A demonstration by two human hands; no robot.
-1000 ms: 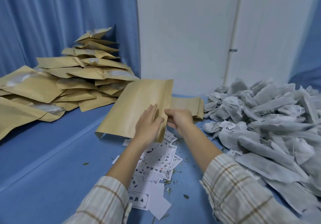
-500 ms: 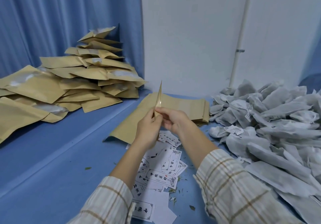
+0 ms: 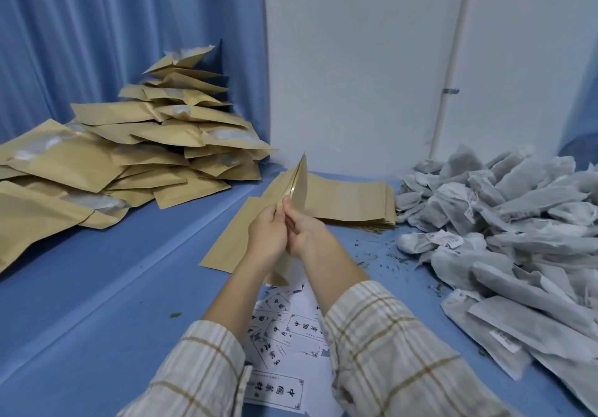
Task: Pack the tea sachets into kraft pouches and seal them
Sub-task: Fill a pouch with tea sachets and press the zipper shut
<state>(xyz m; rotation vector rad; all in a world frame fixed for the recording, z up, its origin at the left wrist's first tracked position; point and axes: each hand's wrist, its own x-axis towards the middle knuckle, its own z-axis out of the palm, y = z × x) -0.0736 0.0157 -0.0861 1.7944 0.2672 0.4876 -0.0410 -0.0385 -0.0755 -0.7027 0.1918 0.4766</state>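
I hold one empty kraft pouch [image 3: 298,183] upright and edge-on in front of me, its mouth pointing up and slightly parted. My left hand [image 3: 267,238] pinches its left wall and my right hand [image 3: 305,233] pinches its right wall, the two hands side by side. A flat stack of empty kraft pouches [image 3: 349,199] lies just behind the hands. A large heap of grey-white tea sachets [image 3: 504,222] covers the right side of the blue table [image 3: 113,287].
A tall pile of filled kraft pouches [image 3: 129,151] fills the left rear corner against the blue curtain [image 3: 97,44]. White printed labels [image 3: 284,345] lie scattered under my forearms. Loose tea crumbs dot the table near the sachets. A white wall [image 3: 356,60] stands behind.
The pouch, first held broadside by both hands, has turned edge-on to me and its mouth has begun to part. My hands have come closer together.
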